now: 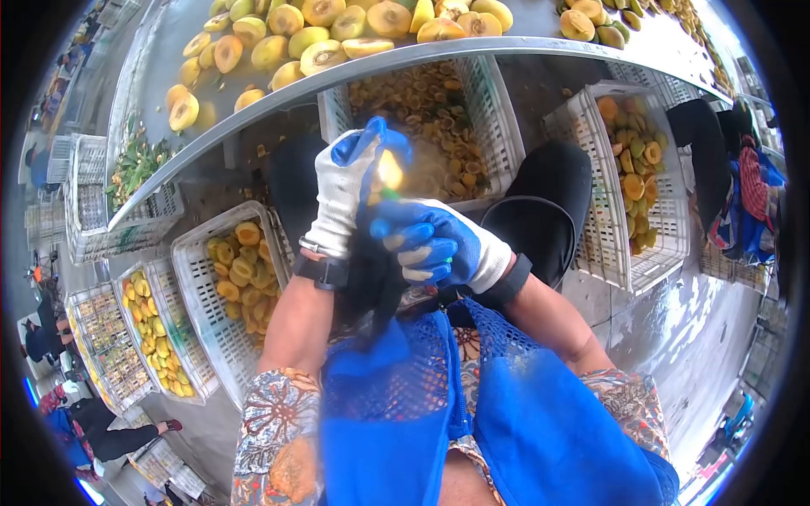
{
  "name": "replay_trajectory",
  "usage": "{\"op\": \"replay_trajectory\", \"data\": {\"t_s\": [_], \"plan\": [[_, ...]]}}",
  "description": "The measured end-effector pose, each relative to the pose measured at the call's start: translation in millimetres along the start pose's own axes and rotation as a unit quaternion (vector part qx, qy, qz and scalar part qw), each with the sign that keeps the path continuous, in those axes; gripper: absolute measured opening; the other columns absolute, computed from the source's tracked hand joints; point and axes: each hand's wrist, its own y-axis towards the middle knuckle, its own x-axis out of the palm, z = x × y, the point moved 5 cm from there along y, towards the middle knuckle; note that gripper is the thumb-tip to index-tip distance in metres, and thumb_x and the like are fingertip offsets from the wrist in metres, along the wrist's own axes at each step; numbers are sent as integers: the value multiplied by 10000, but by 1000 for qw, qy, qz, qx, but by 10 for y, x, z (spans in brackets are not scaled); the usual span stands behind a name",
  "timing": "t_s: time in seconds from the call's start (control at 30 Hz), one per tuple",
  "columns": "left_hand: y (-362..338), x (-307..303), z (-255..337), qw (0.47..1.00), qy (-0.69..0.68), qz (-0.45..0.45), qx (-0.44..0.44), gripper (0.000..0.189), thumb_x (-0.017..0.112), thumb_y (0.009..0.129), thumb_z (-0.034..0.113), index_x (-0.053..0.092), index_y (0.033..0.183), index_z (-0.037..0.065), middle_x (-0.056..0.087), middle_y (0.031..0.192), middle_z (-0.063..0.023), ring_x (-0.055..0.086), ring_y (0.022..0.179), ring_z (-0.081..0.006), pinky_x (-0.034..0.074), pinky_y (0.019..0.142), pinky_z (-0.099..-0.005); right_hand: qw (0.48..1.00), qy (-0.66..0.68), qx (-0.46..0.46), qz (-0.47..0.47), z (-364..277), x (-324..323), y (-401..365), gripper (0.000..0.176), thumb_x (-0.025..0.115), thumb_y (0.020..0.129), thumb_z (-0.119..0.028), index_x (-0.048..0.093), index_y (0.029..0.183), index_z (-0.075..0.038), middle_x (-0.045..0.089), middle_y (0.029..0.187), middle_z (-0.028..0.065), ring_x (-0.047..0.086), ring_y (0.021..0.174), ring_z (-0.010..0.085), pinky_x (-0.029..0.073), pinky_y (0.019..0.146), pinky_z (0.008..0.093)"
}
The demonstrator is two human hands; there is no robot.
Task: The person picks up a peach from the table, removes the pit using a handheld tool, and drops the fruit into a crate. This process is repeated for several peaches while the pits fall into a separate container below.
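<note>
My left hand (359,164), in a white glove with blue coated fingers, is closed around a yellow peach piece (390,170), which is blurred and bright. Just below and to the right, my right hand (434,244), gloved the same way, has its fingers curled around a small tool with a green part (389,195) showing near the fruit. The rest of that tool is hidden or smeared. Both hands are above the near side of a white crate (504,126) holding many thin peach scraps.
Cut peach halves (323,57) lie on a metal table (152,93) ahead. A crate of peaches (187,261) stands at left, another crate (620,253) at right. Leafy scraps (139,169) lie on the table's left end. Other people (747,185) are at both sides.
</note>
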Motion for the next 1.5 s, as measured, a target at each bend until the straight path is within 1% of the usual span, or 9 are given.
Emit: {"op": "replay_trajectory", "data": {"t_s": [0.2,0.43,0.63,0.93,1.03,1.13,1.2,1.37,1.5], "plan": [[-27,68,-12,995,-96,25,-21,404,592,987,346,670,977,-50,697,862,-161,693,766,-263,576,672,-335,995,57,-52,-60,-14,49,10,287,434,1057,-273,578,1045,-25,432,622,-106,378,417,18,345,434,228],[94,164,-272,988,-28,-119,-93,377,603,981,339,672,951,-30,697,844,-137,692,734,-259,581,678,-354,984,-151,-22,93,-63,-43,-171,304,503,1031,-305,574,1059,-10,414,587,-102,345,383,11,288,376,206],[-87,497,133,954,-143,-228,-134,424,592,977,403,671,937,-12,684,829,-142,690,735,-259,581,678,-361,998,30,-34,-45,-99,-173,-199,330,432,1055,-288,572,1099,8,449,607,-96,409,400,21,338,386,216],[314,234,-643,978,-200,54,-15,403,620,972,351,623,1052,-44,683,964,-197,686,831,-286,580,737,-380,971,127,-106,-171,-147,-162,-123,374,375,1067,-294,570,1085,25,467,595,-66,424,379,43,370,377,258],[120,174,-439,980,-191,46,-42,484,566,985,432,612,1072,-42,684,983,-198,682,879,-289,574,781,-391,968,-109,-216,62,-400,-124,-265,309,509,1027,-310,591,1025,-12,447,604,-56,382,380,47,361,381,247],[116,87,-117,978,-206,-13,-12,552,464,1011,487,631,1067,-36,700,978,-189,683,919,-315,567,834,-413,734,-502,-281,361,-754,-118,-417,260,591,983,-324,575,1033,-69,518,671,-18,452,445,83,366,407,247],[62,-60,141,963,-270,-13,-18,542,450,1020,467,641,1066,-37,704,988,-190,684,924,-331,563,847,-439,507,-686,-279,442,-914,-161,-439,338,566,979,-312,588,1096,4,660,739,196,648,583,335,492,536,412],[-308,-1063,830,980,-162,70,89,508,389,1058,401,639,1084,-41,692,994,-188,683,926,-331,558,864,-478,389,-741,-285,467,-869,66,-357,446,576,966,-289,483,1293,-1,658,781,262,661,705,434,510,620,498],[-910,-1950,1029,954,-47,276,106,378,499,1042,295,658,1021,-47,691,874,-131,668,781,-199,562,739,-312,253,-849,-190,423,-820,-488,-410,452,555,957,-276,477,1271,40,662,765,247,662,687,410,531,634,490]]}}
